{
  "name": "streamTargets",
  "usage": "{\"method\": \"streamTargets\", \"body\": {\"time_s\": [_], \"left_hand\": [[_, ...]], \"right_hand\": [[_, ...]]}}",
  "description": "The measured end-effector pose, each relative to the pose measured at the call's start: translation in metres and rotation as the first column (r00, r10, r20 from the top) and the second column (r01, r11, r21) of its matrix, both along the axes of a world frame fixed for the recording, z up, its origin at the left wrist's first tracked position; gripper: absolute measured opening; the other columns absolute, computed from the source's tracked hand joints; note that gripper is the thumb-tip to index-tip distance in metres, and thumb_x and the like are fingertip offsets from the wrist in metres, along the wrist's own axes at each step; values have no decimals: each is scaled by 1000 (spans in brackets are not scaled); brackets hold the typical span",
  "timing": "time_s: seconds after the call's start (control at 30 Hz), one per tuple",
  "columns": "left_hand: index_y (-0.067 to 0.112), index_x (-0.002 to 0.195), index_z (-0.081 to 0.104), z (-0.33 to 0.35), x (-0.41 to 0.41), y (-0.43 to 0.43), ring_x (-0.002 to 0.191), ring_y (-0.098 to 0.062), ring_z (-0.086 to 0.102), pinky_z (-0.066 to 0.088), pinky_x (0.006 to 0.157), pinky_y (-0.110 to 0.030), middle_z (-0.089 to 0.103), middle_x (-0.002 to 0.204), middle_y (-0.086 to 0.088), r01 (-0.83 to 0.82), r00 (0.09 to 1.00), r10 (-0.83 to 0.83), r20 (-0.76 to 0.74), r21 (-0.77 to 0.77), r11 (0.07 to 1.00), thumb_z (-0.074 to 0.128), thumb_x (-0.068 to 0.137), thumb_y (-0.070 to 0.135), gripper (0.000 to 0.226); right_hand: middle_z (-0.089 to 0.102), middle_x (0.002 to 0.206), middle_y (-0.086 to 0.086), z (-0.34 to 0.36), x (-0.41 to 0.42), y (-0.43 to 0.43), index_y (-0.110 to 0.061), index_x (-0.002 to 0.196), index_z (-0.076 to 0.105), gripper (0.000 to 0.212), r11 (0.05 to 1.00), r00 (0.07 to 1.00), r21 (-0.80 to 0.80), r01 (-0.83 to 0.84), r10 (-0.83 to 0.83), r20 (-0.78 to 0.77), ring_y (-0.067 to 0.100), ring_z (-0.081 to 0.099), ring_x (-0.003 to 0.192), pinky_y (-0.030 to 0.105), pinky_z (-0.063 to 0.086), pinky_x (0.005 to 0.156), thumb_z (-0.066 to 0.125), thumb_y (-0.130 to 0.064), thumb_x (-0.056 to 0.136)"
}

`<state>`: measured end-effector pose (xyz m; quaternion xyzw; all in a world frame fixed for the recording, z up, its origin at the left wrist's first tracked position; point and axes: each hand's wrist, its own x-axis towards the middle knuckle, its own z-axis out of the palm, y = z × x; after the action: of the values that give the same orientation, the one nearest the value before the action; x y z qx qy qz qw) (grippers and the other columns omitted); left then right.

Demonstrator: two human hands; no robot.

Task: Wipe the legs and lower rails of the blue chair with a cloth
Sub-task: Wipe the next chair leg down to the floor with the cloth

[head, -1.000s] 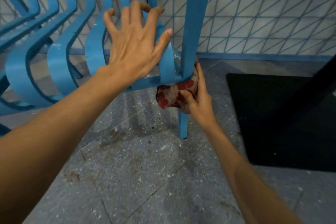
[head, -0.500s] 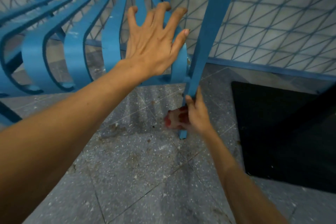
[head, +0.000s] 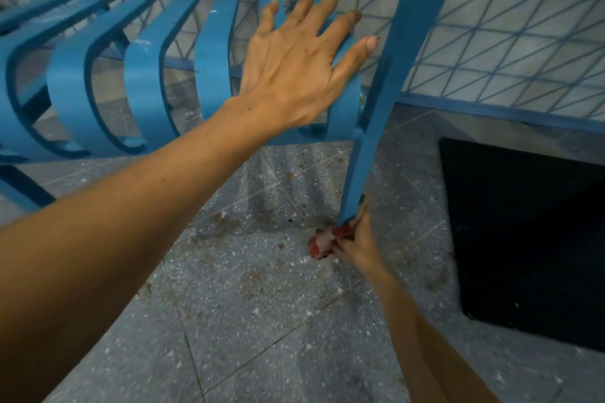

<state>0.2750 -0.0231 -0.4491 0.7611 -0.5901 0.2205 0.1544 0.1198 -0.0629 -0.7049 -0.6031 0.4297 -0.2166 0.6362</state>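
Floor [head: 248,311]: grey speckled tiles, brown grime spots near the leg's foot. Black mat [head: 523,239] at 4 o'clock.

Right hand [head: 357,239], 5 o'clock of centre: fingers curled round the cloth [head: 322,244], a red-spotted wad, clamping it against the very bottom of the chair leg [head: 370,141]. Cloth is just above the floor; contact with the tiles cannot be told.

Change: a second ago the cloth sits at the joint of leg and lower rail; half a second ago, midway down; now at the foot. Judgement: one full downward stroke of this leg is finished. The next is a return stroke or another leg or rail.

Leg's long axis: top at 1 o'clock, foot at 7 o'clock, slanted in view.

Left hand [head: 294,69], 12 o'clock: flat, fingers straight and spread, pressing the curved slats of the blue chair [head: 209,75], holding nothing. It remains there as a brace, fingers less hooked than before.

Beyond: the tiled wall [head: 510,26].
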Motion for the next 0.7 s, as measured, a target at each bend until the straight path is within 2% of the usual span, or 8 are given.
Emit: {"method": "streamTargets", "body": {"time_s": [0.03, 0.1, 0.13, 0.2, 0.27, 0.37, 0.47, 0.7], "left_hand": [[32, 144, 31, 0, -1, 0, 145, -20, 16, 11, 115, -50, 24, 156, 0, -3, 1000, 3, -1, 0, 1000, 11, 95, 60, 60], [32, 146, 29, 1, -1, 0, 146, -20, 15, 12, 115, -49, 22, 157, 0, -5, 1000, 5, -2, 7, 1000, 11, 94, 61, 62], [32, 146, 28, 1, -1, 0, 146, -21, 14, 12, 115, -49, 20, 157, 0, -5, 1000, 5, -8, 13, 1000, 12, 94, 61, 62], [32, 147, 27, 1, -1, 0, 146, -21, 12, 13, 115, -49, 18, 158, -1, -3, 1000, 4, -16, 21, 1000, 13, 95, 60, 61], [32, 148, 25, 2, -1, 0, 146, -22, 11, 13, 116, -48, 16, 158, -1, 0, 1000, 1, -22, 31, 1000, 12, 95, 60, 61], [32, 148, 22, 1, 0, -2, 147, -23, 8, 13, 116, -48, 13, 159, -1, -3, 1000, 5, -26, 51, 999, 11, 95, 61, 62], [33, 148, 21, 1, 1, -3, 147, -23, 8, 14, 115, -48, 14, 159, -2, -3, 1000, 4, -15, 51, 999, 12, 95, 61, 61], [33, 148, 21, -1, 6, -8, 147, -24, 9, 15, 115, -48, 15, 158, -3, -2, 1000, 2, 2, 35, 999, 11, 95, 60, 61]], "right_hand": [[48, 114, 2, -9, 1, 2, -36, 140, 21, 81, 1000, 999, 8, 23, -23, -28, 20, 57, 99, 24, 56, 72, 47, 18, 86], [49, 130, 11, -17, 6, 4, -26, 148, 18, 88, 995, 993, 23, 93, -91, -77, 26, 55, 110, 36, 56, 84, 54, 19, 82], [49, 132, 15, -15, 8, 5, -24, 149, 21, 86, 983, 986, 83, 161, -156, -64, 29, 57, 109, 42, 56, 85, 55, 18, 82], [52, 129, 16, 0, 9, 7, -18, 146, 31, 76, 952, 965, 174, 253, -261, 26, 24, 61, 98, 36, 58, 73, 54, 18, 83], [57, 128, 12, 27, 10, 6, -12, 142, 37, 69, 966, 960, 38, 255, -258, 109, 11, 63, 94, 24, 58, 69, 59, 15, 82], [61, 125, 4, 79, 15, -5, -10, 138, 41, 67, 921, 925, -234, 312, -239, 295, 11, 61, 110, 27, 53, 91, 68, 6, 79], [62, 122, 2, 115, 24, -14, -10, 132, 45, 60, 856, 886, -365, 367, -201, 418, 11, 60, 113, 24, 51, 93, 68, 3, 78], [60, 122, 9, 54, 35, -13, -5, 133, 42, 59, 804, 912, -440, 399, -298, 281, 17, 59, 113, 31, 50, 96, 69, -2, 80]]}}
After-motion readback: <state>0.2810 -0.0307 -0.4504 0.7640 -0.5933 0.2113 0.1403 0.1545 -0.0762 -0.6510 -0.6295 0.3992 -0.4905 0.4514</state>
